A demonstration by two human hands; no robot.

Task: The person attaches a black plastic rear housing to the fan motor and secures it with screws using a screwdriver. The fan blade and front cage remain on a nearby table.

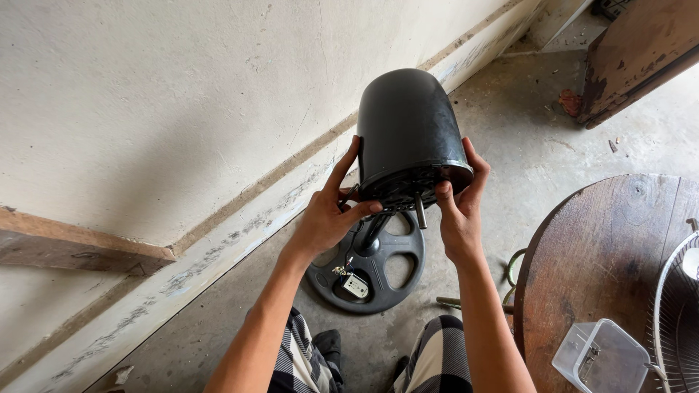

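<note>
A black domed fan motor housing (409, 131) stands on a short stem above a round black base (378, 273) with cut-out holes, on the concrete floor. A metal shaft (420, 211) sticks out of the housing's open face toward me. My left hand (329, 215) grips the left rim of the housing, thumb on the vented face. My right hand (459, 204) holds the right rim, fingers around its edge. A small white part with wires (354, 285) lies on the base.
A plastered wall (160, 109) with a low ledge runs along the left. At right stands a round wooden table (604, 255) bearing a clear plastic box (598, 358) and a white wire fan grille (677, 313). A worn wooden door (641, 51) is at the top right.
</note>
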